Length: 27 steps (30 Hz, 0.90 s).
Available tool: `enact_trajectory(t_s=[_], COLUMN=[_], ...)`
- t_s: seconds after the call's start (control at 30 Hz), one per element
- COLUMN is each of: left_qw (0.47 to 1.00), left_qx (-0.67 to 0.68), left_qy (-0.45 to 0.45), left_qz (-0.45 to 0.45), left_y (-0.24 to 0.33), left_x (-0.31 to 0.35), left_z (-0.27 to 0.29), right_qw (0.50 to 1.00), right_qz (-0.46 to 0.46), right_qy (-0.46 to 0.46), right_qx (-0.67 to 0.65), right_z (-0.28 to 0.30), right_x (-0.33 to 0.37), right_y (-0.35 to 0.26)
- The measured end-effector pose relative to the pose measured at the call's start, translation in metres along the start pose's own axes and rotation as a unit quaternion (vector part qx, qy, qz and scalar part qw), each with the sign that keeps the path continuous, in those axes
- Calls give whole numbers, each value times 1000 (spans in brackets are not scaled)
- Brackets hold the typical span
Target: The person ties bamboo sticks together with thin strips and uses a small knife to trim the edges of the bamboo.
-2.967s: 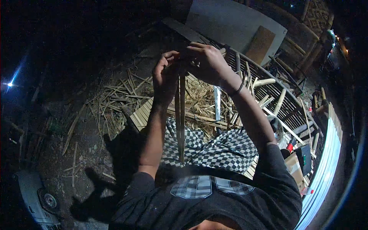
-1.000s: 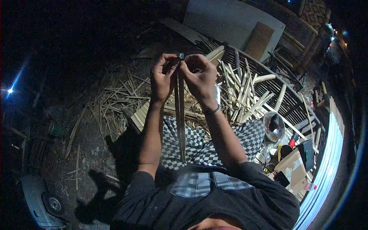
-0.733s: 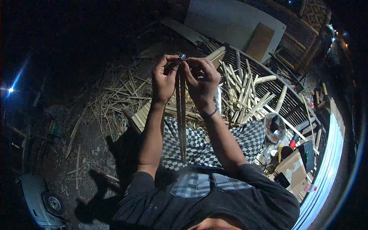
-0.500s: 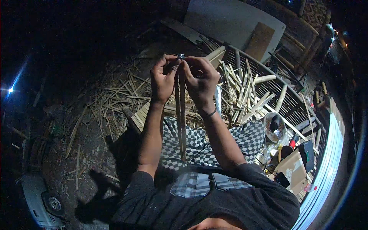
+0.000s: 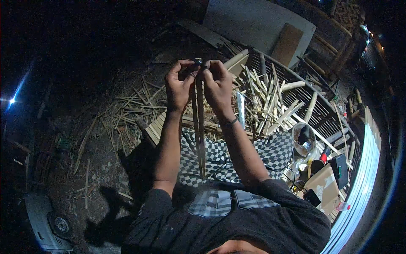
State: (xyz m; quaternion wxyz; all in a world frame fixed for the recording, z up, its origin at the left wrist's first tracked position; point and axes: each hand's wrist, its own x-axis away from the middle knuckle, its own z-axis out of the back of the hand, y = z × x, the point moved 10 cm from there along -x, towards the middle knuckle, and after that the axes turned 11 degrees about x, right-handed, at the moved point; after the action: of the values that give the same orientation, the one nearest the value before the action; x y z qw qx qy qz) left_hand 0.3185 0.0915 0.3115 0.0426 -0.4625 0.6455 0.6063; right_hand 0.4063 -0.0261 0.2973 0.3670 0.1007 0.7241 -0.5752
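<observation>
Both of my hands are raised at the upper middle, pinching a small dark piece with a shiny top [image 5: 198, 60] between them. Below it, two long, narrow brownish strips [image 5: 198, 114] run side by side toward my chest, their lower ends close together. The fingertips of my left hand [image 5: 179, 84] are closed on the left side of the small piece. On its right side, my right hand [image 5: 218, 82] has thumb and finger pressed together. I cannot tell exactly what kind of piece it is; fingers partly cover it. Checkered cloth [image 5: 270, 152] covers my legs beneath.
Cut bamboo strips [image 5: 264, 101] are heaped ahead and to the right on a slatted frame [image 5: 292, 106]. At right are a round container [image 5: 303, 139], a cardboard piece [image 5: 321, 186], a phone [image 5: 311, 197] and long pale strips [image 5: 359, 182]. Scraps [image 5: 131, 101] litter the ground at left.
My right hand has shifted slightly left, and its fingers have closed in nearer my left hand. The small piece has turned, showing less of its shiny face. The long strips still hang below.
</observation>
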Motion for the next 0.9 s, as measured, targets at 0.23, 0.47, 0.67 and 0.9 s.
enact_trajectory(t_s=[0.23, 0.47, 0.67, 0.9], left_qw=[1000, 998, 998, 991], left_qx=[-6, -44, 53, 116], left_qy=[22, 19, 16, -54], left_qz=[11, -31, 6, -26], left_y=[-1, 10, -4, 4], left_x=[1, 1, -2, 3], left_z=[13, 3, 8, -21], right_qw=[998, 992, 997, 994], right_qz=[-66, 53, 74, 84], right_qy=[0, 74, -2, 8], right_qx=[-15, 82, 8, -68], right_z=[3, 18, 12, 22], right_x=[6, 3, -4, -3], right_y=[-12, -31, -30, -39])
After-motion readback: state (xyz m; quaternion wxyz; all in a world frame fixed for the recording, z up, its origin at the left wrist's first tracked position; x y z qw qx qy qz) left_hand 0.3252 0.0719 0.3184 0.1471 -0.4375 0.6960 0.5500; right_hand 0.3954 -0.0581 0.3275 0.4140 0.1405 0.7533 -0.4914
